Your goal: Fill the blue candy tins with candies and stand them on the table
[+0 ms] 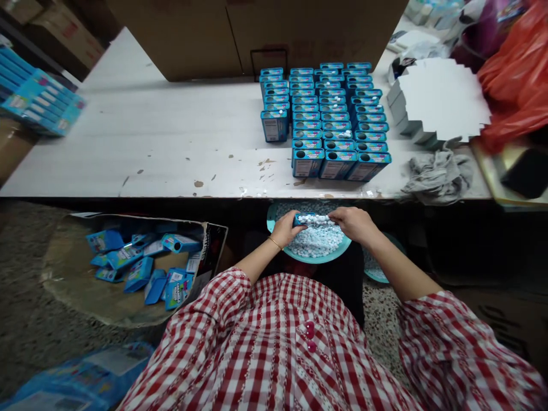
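Over a teal bowl (274,228) of pale pellets (319,242), the left hand (285,229) pinches a small blue box (301,218) while the right hand (353,222) curls beside it (whether it grips anything is hidden), and tilting the box could likely spill pellets past the rim.

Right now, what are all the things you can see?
table: one, white, ahead.
blue boxes: many, in rows, table's right half.
card stack: one, white, right of the rows.
cloth: one, grey, table's near right edge.
bag: one, orange, far right.
carton: one, brown, table's back.
floor carton: one, brown, lower left, loose blue boxes inside.
bowl: one, teal, below the table edge.
pellets: many, whitish, in the bowl.
small box: one, blue, over the bowl.
left hand: one, grip shut on the small box.
right hand: one, on the pellets beside the small box.
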`<act>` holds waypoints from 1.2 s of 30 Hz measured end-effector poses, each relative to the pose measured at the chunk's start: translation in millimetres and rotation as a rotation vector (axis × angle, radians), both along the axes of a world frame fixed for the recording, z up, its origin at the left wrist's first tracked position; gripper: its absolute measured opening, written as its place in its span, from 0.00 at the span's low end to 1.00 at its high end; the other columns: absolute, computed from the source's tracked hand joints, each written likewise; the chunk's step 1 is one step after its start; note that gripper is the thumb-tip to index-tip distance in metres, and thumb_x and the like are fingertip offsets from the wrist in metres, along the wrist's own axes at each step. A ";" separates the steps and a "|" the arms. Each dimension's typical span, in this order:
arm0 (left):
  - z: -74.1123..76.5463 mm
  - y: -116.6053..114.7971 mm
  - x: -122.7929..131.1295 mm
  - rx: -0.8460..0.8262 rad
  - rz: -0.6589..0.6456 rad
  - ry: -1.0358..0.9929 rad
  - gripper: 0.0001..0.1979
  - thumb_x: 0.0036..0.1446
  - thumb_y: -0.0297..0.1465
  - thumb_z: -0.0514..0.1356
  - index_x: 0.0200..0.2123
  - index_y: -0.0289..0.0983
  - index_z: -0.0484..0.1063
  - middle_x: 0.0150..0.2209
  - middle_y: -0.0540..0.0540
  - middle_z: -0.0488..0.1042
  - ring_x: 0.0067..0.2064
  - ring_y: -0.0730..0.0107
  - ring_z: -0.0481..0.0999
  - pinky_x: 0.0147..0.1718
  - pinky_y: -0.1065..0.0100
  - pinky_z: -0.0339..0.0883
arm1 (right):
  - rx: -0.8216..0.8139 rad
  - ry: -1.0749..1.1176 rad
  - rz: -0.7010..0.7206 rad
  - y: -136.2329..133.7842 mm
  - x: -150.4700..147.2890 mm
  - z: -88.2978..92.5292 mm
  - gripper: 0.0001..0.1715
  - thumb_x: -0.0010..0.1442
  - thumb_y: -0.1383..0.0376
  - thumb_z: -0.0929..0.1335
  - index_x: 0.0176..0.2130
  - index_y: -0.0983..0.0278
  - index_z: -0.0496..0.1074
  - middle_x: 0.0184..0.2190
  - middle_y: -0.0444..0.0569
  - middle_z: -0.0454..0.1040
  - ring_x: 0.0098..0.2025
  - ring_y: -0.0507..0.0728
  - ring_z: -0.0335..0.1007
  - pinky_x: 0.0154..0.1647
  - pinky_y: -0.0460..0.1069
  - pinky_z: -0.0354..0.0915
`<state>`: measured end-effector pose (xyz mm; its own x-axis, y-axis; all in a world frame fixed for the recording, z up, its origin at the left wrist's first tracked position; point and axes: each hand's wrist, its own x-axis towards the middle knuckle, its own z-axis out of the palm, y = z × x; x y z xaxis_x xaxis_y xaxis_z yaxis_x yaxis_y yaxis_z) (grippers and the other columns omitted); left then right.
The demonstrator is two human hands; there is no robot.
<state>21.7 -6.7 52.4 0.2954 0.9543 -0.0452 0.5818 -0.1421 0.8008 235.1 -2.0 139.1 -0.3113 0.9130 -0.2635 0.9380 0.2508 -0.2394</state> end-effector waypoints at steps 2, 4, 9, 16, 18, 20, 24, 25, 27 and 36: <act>-1.5 0.7 2.5 0.019 -0.029 0.042 0.19 0.49 0.35 0.62 0.44 0.36 0.66 0.41 0.43 0.71 0.45 0.60 0.70 0.45 0.63 0.62 | -0.007 -0.161 0.075 1.4 -10.2 14.7 0.20 0.56 0.71 0.59 0.42 0.58 0.74 0.42 0.48 0.75 0.41 0.57 0.71 0.37 0.48 0.62; -3.8 1.3 3.0 0.027 -0.047 0.070 0.19 0.49 0.35 0.62 0.44 0.36 0.66 0.42 0.43 0.71 0.46 0.60 0.70 0.46 0.63 0.62 | -0.004 -0.259 0.129 2.4 -20.5 25.5 0.19 0.55 0.72 0.59 0.40 0.61 0.74 0.40 0.52 0.75 0.39 0.58 0.71 0.37 0.49 0.62; -7.2 2.7 5.1 0.012 -0.025 0.083 0.19 0.48 0.34 0.63 0.44 0.38 0.66 0.41 0.44 0.71 0.45 0.61 0.70 0.46 0.63 0.62 | 0.037 -0.314 0.201 3.6 -46.0 43.6 0.17 0.58 0.72 0.57 0.36 0.68 0.73 0.35 0.58 0.74 0.37 0.61 0.71 0.36 0.52 0.62; -3.5 1.8 -10.2 -0.036 0.087 -0.112 0.20 0.46 0.37 0.64 0.42 0.37 0.67 0.37 0.47 0.71 0.40 0.65 0.71 0.43 0.66 0.63 | 0.026 -0.341 0.098 -2.5 -3.8 38.8 0.17 0.58 0.72 0.57 0.39 0.65 0.73 0.38 0.56 0.73 0.38 0.59 0.71 0.37 0.50 0.62; -7.6 1.6 -21.0 -0.115 0.204 -0.224 0.20 0.47 0.39 0.63 0.42 0.37 0.66 0.34 0.49 0.70 0.37 0.68 0.70 0.41 0.67 0.64 | -0.017 -0.368 0.022 -8.0 16.8 10.9 0.18 0.57 0.73 0.57 0.41 0.63 0.72 0.39 0.55 0.73 0.38 0.58 0.71 0.35 0.49 0.62; -16.6 1.9 -28.1 -0.234 0.329 -0.374 0.20 0.46 0.41 0.63 0.40 0.36 0.66 0.33 0.49 0.70 0.37 0.70 0.70 0.40 0.68 0.64 | -0.118 -0.359 -0.021 -14.3 22.5 -26.8 0.20 0.57 0.75 0.57 0.42 0.64 0.72 0.40 0.55 0.73 0.39 0.57 0.71 0.34 0.48 0.62; -38.3 3.1 -19.4 -0.556 0.460 -0.723 0.24 0.43 0.45 0.64 0.39 0.37 0.63 0.35 0.49 0.71 0.37 0.72 0.72 0.38 0.67 0.67 | -0.187 -0.143 -0.118 -22.5 -12.6 -93.8 0.21 0.59 0.74 0.56 0.45 0.66 0.70 0.44 0.55 0.73 0.45 0.57 0.69 0.39 0.47 0.61; -41.7 3.1 -13.6 -0.623 0.462 -0.786 0.25 0.41 0.45 0.64 0.39 0.38 0.62 0.35 0.49 0.70 0.37 0.72 0.72 0.37 0.68 0.67 | -0.175 -0.104 -0.142 -22.8 -23.8 -103.8 0.21 0.60 0.73 0.55 0.47 0.66 0.70 0.45 0.55 0.72 0.45 0.57 0.68 0.40 0.46 0.61; -43.5 2.3 -2.8 -0.711 0.448 -0.859 0.26 0.40 0.46 0.65 0.39 0.39 0.61 0.36 0.49 0.70 0.37 0.72 0.72 0.35 0.68 0.68 | -0.156 -0.055 -0.172 -21.8 -38.9 -116.2 0.21 0.62 0.70 0.55 0.49 0.65 0.69 0.46 0.53 0.72 0.45 0.56 0.68 0.41 0.45 0.61; -7.2 -1.7 -38.2 -0.403 0.352 -0.649 0.25 0.44 0.46 0.62 0.42 0.39 0.63 0.39 0.48 0.70 0.39 0.71 0.70 0.38 0.69 0.66 | -0.097 0.187 -0.289 -13.9 -3.0 -130.7 0.19 0.59 0.69 0.59 0.46 0.62 0.72 0.46 0.48 0.74 0.46 0.54 0.69 0.44 0.46 0.63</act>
<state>-16.5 -8.3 45.3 0.0688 0.9428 -0.3262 -0.0545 0.3301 0.9424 232.2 -15.9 8.3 -0.0951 0.9440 -0.3160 0.9047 -0.0505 -0.4231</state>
